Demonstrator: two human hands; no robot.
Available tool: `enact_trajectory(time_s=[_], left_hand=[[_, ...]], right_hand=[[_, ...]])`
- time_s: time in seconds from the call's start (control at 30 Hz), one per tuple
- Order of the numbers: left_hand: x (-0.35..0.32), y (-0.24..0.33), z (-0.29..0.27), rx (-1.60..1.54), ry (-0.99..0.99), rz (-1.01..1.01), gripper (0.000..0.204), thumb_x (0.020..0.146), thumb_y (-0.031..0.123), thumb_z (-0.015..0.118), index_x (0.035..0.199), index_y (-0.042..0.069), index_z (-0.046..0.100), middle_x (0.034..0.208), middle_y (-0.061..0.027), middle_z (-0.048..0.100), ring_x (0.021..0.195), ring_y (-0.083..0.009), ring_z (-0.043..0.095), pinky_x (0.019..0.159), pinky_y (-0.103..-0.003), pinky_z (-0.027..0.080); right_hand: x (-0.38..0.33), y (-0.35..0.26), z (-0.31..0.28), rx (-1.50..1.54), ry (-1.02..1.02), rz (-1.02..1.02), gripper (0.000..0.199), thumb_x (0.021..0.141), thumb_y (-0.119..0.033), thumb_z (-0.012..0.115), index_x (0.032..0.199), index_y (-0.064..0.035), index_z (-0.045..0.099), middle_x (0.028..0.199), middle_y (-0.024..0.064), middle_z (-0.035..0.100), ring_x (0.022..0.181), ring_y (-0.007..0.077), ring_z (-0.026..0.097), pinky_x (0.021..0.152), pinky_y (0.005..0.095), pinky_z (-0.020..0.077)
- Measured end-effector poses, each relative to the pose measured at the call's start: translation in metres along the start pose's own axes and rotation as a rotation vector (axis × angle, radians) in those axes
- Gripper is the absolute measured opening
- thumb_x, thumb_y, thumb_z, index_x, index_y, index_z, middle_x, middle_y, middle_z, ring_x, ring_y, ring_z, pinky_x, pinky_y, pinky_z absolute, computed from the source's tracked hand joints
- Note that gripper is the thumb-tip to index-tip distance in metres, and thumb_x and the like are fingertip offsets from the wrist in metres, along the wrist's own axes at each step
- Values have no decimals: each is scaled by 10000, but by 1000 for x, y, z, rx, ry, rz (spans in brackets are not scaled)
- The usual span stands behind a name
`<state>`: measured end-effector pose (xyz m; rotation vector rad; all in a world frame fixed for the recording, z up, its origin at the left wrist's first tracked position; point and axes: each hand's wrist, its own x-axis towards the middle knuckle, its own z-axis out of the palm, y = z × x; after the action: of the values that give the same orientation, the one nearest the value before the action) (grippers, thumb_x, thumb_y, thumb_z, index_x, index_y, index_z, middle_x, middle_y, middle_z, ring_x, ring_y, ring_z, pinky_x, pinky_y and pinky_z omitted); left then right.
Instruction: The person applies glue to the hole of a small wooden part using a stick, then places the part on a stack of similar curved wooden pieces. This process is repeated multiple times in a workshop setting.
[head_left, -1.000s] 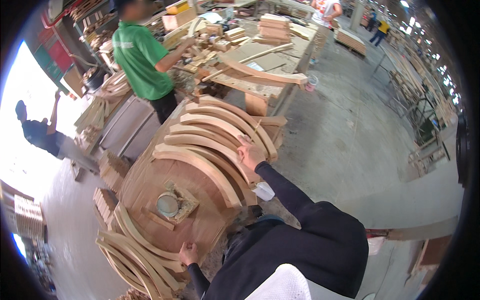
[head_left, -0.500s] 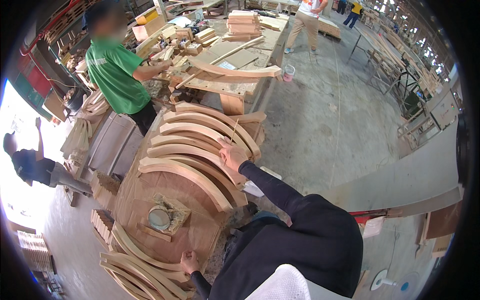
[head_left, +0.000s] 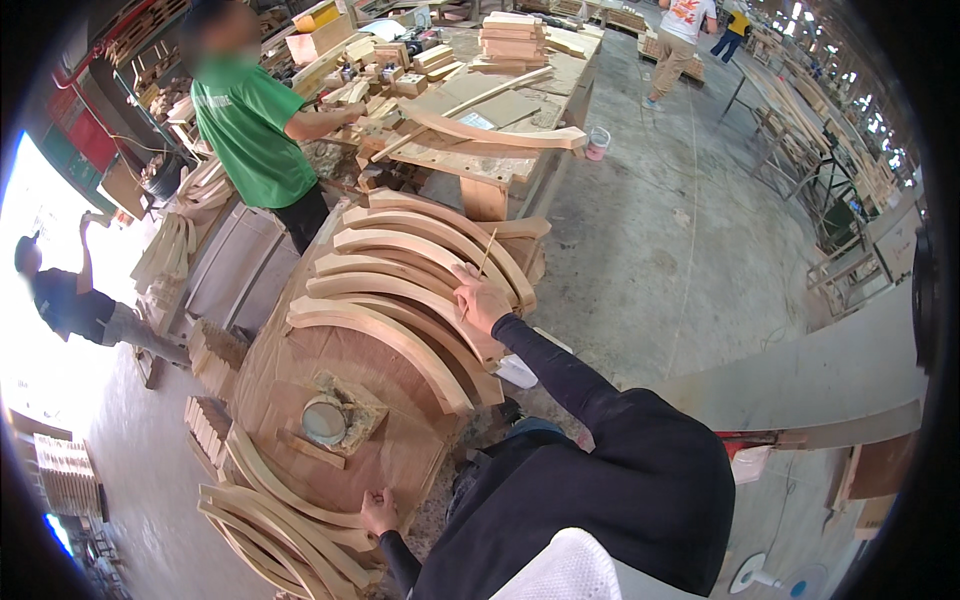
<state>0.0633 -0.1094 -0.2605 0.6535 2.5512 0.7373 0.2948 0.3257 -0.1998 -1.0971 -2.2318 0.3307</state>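
My right hand (head_left: pixel 482 301) reaches over a row of curved wooden pieces (head_left: pixel 385 240) laid side by side on a brown board-topped table (head_left: pixel 290 375). It is closed on a thin wooden stick (head_left: pixel 488 252), which points upward from the fingers, close above the pieces' right-hand ends. My left hand (head_left: pixel 380 512) is low over the table's near edge, its fingers curled together; whether they hold anything is too small to see. Beside it lie the ends of more curved pieces (head_left: pixel 290 535). A round pot (head_left: pixel 325 420) stands on a messy square board, with a short wooden strip (head_left: pixel 310 449) next to it.
A person in a green shirt (head_left: pixel 245 130) stands at a workbench (head_left: pixel 520 165) bearing wood blocks and a long curved piece (head_left: pixel 495 130). A pinkish bucket (head_left: pixel 597 145) sits on the floor. A large grey metal panel (head_left: pixel 800 350) is at my right. Another person (head_left: pixel 75 295) is far left.
The whole view has shifted slightly, so the bench and curved pieces sit further right. My right hand still has the stick over the pieces. A far person in a white shirt has moved away.
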Motion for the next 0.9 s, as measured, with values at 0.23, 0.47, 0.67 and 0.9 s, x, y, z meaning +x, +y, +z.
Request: enact_trajectory(time_s=[0.23, 0.47, 0.67, 0.9], left_hand=[[-3, 5, 0, -76, 29, 17, 251, 824, 216, 680, 719, 39, 538, 558, -30, 579, 484, -98, 559, 468, -262, 434], [-7, 17, -4, -100, 12, 2, 262, 856, 167, 661, 687, 34, 510, 536, -19, 546, 458, -82, 521, 426, -243, 399], [-4, 7, -1, -85, 10, -21, 290, 848, 190, 667, 654, 32, 521, 521, -24, 550, 457, -96, 528, 442, -265, 401], [-2, 3, 1, -44, 50, 2, 305, 822, 217, 681, 628, 30, 537, 512, -32, 555, 460, -122, 536, 469, -294, 417]], right_hand=[[1, -2, -4, 11, -29, 9, 138, 718, -98, 631, 596, -76, 570, 1383, 111, 477, 1221, 341, 497, 907, 390, 464], [1, 1, 0, -19, 21, -25, 154, 710, -102, 639, 584, -75, 555, 1366, 120, 493, 1181, 335, 527, 868, 390, 474], [1, -1, -2, 4, -8, -10, 163, 712, -94, 634, 579, -79, 541, 1372, 120, 488, 1167, 339, 539, 859, 387, 481], [1, -1, 0, -16, -6, -3, 183, 721, -99, 638, 568, -83, 538, 1381, 108, 481, 1206, 334, 516, 882, 385, 476]])
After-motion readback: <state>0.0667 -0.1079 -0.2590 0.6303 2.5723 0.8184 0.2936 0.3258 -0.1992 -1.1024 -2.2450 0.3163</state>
